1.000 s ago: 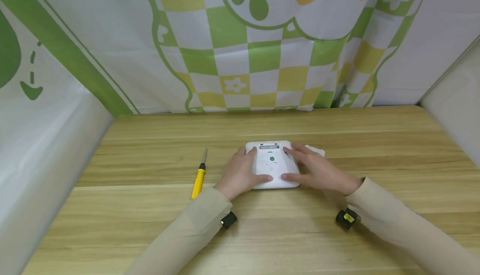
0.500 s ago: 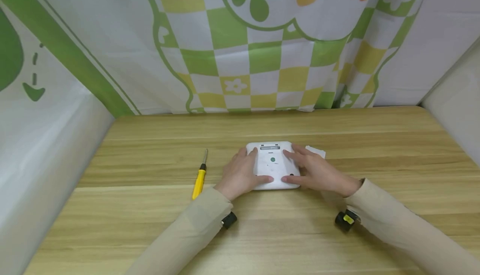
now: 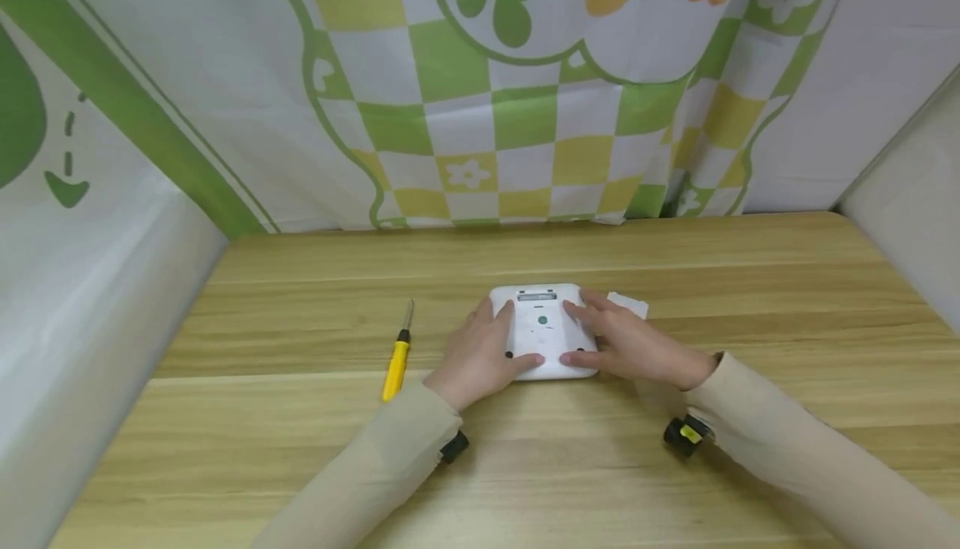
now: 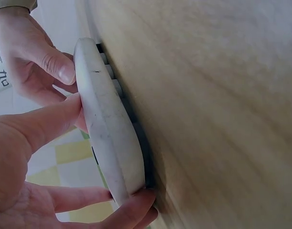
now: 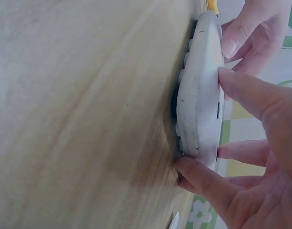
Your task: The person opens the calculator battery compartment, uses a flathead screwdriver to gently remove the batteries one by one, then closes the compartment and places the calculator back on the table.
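A white calculator [image 3: 543,341] lies face down on the wooden table, its keys [image 4: 109,71] showing along the underside in the left wrist view. An uncovered slot [image 3: 537,297] with something metallic inside runs near its far edge. My left hand [image 3: 477,357] grips the left side, thumb on the near part of the back and fingers toward the far edge. On the opposite side my right hand [image 3: 637,345] holds it in a mirrored way. In both wrist views fingertips reach around the rim, down by the tabletop.
Left of the hands lies a yellow-handled screwdriver [image 3: 396,366], its tip pointing away. A small flat white piece [image 3: 628,305] lies just beyond the right hand. A patterned curtain [image 3: 525,116] hangs at the table's far edge.
My left thumb has shifted slightly, baring a dark dot at the calculator's near left corner. Both hands otherwise keep their hold, and the calculator stays in place.
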A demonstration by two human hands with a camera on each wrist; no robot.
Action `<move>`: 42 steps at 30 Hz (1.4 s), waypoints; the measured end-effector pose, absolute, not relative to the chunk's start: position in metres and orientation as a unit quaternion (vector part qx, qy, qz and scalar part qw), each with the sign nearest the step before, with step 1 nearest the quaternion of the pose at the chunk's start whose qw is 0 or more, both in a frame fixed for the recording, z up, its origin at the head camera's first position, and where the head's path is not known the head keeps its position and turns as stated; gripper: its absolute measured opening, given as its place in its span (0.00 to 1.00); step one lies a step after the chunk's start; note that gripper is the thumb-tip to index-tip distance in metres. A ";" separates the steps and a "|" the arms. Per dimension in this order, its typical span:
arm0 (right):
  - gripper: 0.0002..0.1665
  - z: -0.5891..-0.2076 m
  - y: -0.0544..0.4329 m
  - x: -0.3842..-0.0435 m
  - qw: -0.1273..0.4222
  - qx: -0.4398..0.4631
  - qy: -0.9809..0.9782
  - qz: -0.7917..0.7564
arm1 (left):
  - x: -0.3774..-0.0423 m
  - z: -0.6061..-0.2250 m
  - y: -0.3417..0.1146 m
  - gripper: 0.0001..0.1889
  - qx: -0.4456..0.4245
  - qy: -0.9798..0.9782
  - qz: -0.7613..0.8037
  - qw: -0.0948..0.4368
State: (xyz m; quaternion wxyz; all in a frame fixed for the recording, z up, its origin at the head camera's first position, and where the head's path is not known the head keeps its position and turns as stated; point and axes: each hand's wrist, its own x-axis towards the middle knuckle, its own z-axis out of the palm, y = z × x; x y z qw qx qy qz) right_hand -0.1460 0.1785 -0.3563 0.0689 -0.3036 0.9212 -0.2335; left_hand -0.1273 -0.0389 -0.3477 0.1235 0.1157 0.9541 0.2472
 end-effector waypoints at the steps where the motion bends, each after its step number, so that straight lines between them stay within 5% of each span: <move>1: 0.41 -0.356 0.178 -0.146 0.071 -0.305 0.921 -0.233 | -0.127 -0.348 -0.039 0.44 0.118 0.954 0.247 0.123; 42: 0.44 -0.352 0.179 -0.142 0.126 -0.273 0.930 -0.212 | -0.123 -0.328 -0.107 0.30 0.085 0.983 0.154 0.046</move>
